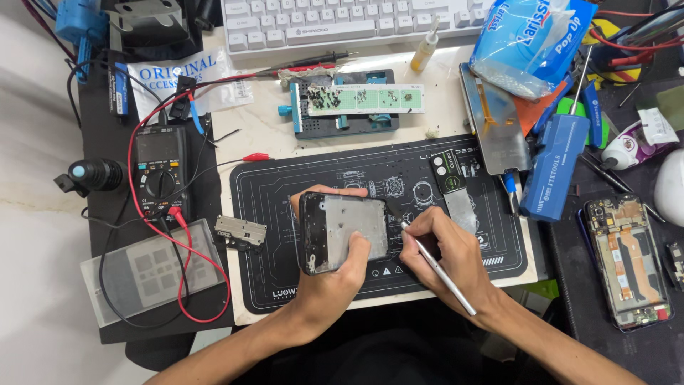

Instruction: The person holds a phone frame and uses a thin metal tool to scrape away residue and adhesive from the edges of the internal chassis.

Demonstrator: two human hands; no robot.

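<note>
While my left hand (pixel 335 267) gripped the opened black phone frame with its grey metal inner plate (pixel 343 229) above the black printed work mat (pixel 271 285), my right hand (pixel 449 249) pinched a slim silver metal tool (pixel 438 269), its tip touching the frame's right edge. Left of the mat lay a black multimeter with red leads (pixel 160 175); a white keyboard (pixel 349 21) sat beyond.
</note>
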